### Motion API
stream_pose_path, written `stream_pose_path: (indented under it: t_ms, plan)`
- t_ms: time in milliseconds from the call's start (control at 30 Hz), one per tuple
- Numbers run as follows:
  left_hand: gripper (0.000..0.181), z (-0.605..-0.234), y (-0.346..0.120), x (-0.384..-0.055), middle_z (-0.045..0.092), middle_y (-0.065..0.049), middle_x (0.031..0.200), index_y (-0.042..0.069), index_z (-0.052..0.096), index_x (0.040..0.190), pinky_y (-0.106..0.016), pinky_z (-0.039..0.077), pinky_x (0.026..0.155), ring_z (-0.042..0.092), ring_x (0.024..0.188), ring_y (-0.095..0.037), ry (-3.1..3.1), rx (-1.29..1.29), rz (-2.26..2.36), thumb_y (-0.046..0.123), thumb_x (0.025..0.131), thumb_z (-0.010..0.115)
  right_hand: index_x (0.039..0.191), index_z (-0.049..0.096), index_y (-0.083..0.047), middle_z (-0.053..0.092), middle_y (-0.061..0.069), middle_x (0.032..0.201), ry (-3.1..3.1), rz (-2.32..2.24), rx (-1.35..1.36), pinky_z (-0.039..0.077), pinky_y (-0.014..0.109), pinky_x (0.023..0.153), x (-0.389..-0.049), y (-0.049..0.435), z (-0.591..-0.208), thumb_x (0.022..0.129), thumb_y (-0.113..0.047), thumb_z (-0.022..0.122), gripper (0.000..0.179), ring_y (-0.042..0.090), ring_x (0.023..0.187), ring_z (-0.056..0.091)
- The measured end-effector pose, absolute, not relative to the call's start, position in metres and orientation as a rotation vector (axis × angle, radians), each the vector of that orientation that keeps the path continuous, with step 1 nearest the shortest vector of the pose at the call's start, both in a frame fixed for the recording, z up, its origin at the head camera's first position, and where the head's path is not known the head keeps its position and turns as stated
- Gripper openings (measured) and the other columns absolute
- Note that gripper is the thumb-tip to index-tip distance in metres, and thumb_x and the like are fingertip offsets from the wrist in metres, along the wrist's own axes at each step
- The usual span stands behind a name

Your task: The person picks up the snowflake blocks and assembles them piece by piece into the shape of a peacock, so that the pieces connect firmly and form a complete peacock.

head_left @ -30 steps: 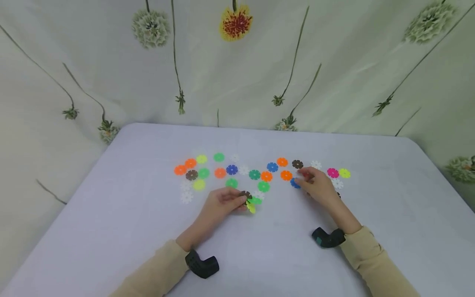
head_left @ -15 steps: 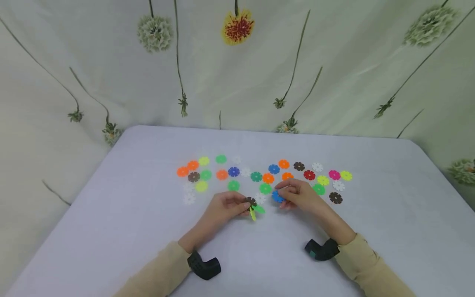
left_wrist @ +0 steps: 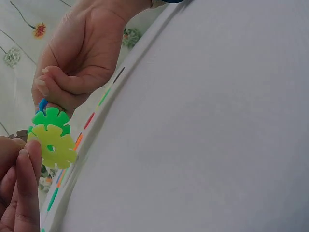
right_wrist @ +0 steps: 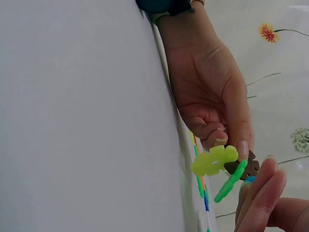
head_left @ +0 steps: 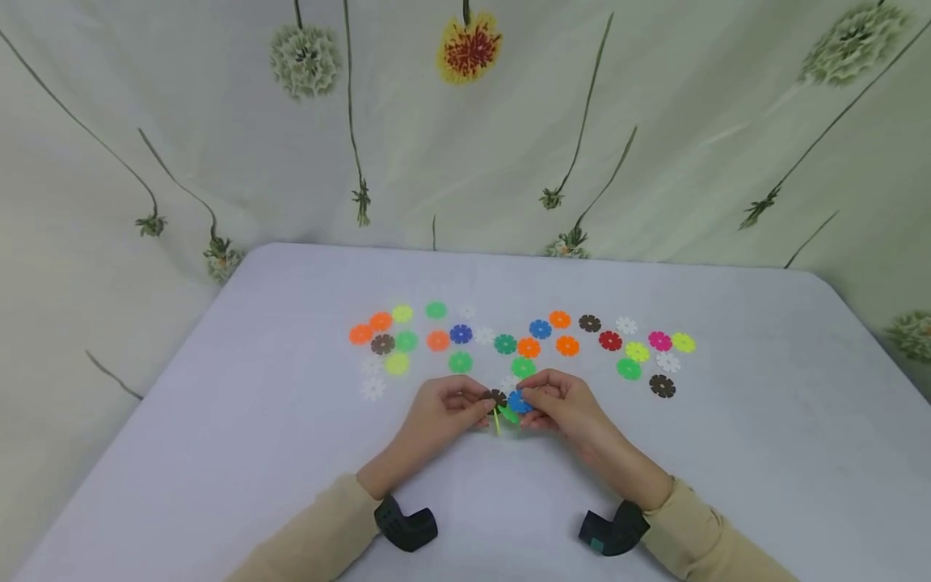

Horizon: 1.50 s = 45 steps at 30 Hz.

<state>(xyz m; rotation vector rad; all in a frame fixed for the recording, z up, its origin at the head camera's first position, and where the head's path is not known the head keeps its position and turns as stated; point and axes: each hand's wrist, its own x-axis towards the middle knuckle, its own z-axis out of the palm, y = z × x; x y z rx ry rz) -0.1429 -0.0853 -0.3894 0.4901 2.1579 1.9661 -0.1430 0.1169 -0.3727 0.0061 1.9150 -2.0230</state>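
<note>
My left hand (head_left: 442, 411) pinches a brown notched flower-shaped disc (head_left: 498, 398) by its edge, just above the table in front of me. Joined to this disc are a green flower disc (right_wrist: 231, 181) and a yellow one (left_wrist: 59, 150), which stick out at angles. In my right hand (head_left: 575, 411) a blue flower disc (head_left: 518, 402) is held between thumb and fingers. Its edge is right at the brown disc, and the two hands nearly meet. Fingers partly cover the blue disc in both wrist views.
Several loose flower discs lie flat across the middle of the white table (head_left: 218, 453), among them a red one (head_left: 610, 340), a pink one (head_left: 659, 340) and a dark brown one (head_left: 662, 385). Behind the table hangs a flower-printed cloth (head_left: 407, 121).
My right hand has picked up the blue disc from the right part of the spread and brought it left to the joined discs. My left hand has kept its hold, tilting the discs slightly.
</note>
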Motion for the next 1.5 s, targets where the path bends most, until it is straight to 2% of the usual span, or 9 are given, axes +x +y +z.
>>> stream_pose_path:
  t_ms: [167,367,667,833,1000,1133,1333,1500]
  plan:
    - [0.01,-0.371,-0.085,-0.135,0.067,-0.015,0.083,-0.012,0.063,0.093,-0.032,0.055,0.065,0.066,0.068,-0.026,2.17,0.551,1.961,-0.006,0.085,0.063,0.11,0.053,0.011,0.062,0.006,0.071,1.908,-2.033,0.031,0.052,0.02,0.06,-0.142,0.113,-0.372,0.094,-0.006,0.055,0.024,0.012,0.056,0.059]
    - [0.007,-0.372,-0.085,-0.136,0.066,-0.015,0.079,-0.011,0.064,0.09,-0.033,0.055,0.062,0.065,0.066,-0.029,2.262,0.584,1.907,-0.008,0.084,0.064,0.114,0.053,0.012,0.059,0.004,0.066,1.9,-1.986,-0.047,0.044,0.017,0.05,-0.139,0.11,-0.373,0.095,-0.01,0.054,0.029,0.008,0.05,0.052]
    - [0.007,-0.394,-0.085,-0.142,0.067,-0.012,0.081,-0.004,0.066,0.089,-0.029,0.055,0.06,0.065,0.064,-0.018,2.384,0.661,1.948,-0.005,0.082,0.067,0.112,0.054,0.009,0.057,0.005,0.064,1.953,-2.074,-0.063,0.041,0.017,0.047,-0.129,0.099,-0.371,0.095,-0.007,0.054,0.023,0.01,0.048,0.05]
    - [0.011,-0.394,-0.087,-0.145,0.067,-0.013,0.086,-0.006,0.066,0.093,-0.031,0.055,0.065,0.067,0.071,-0.02,2.285,0.611,2.042,0.0,0.084,0.068,0.114,0.055,0.008,0.058,0.008,0.067,2.085,-1.893,-0.233,0.044,0.02,0.048,-0.156,0.116,-0.364,0.096,-0.016,0.054,0.031,0.014,0.05,0.051]
    - [0.016,-0.394,-0.09,-0.147,0.067,-0.013,0.092,-0.005,0.067,0.097,-0.031,0.054,0.071,0.066,0.076,-0.021,2.122,0.371,2.081,0.004,0.084,0.069,0.117,0.056,0.005,0.054,0.009,0.073,2.432,-1.72,-0.065,0.044,0.022,0.052,-0.193,0.153,-0.365,0.095,-0.021,0.057,0.034,0.015,0.055,0.05]
    - [0.02,-0.397,-0.091,-0.146,0.067,-0.012,0.093,-0.004,0.068,0.1,-0.031,0.054,0.071,0.064,0.076,-0.019,2.076,0.337,2.05,0.008,0.084,0.07,0.118,0.054,0.004,0.049,0.009,0.075,2.686,-1.357,-0.068,0.041,0.026,0.053,-0.21,0.17,-0.37,0.091,-0.018,0.061,0.035,0.019,0.059,0.047]
    - [0.021,-0.396,-0.09,-0.147,0.068,-0.009,0.087,-0.001,0.069,0.1,-0.025,0.052,0.064,0.059,0.068,-0.016,2.126,0.388,1.98,0.014,0.085,0.07,0.103,0.054,0.003,0.049,0.01,0.079,2.858,-1.048,-0.26,0.038,0.031,0.058,-0.218,0.167,-0.371,0.085,-0.015,0.069,0.029,0.024,0.069,0.045]
    - [0.019,-0.395,-0.09,-0.146,0.068,-0.008,0.087,0.0,0.069,0.101,-0.025,0.052,0.064,0.058,0.067,-0.016,2.123,0.396,1.947,0.014,0.087,0.068,0.101,0.055,0.003,0.054,0.007,0.069,2.614,-1.304,-0.282,0.044,0.026,0.056,-0.204,0.162,-0.372,0.089,-0.008,0.063,0.018,0.019,0.06,0.05]
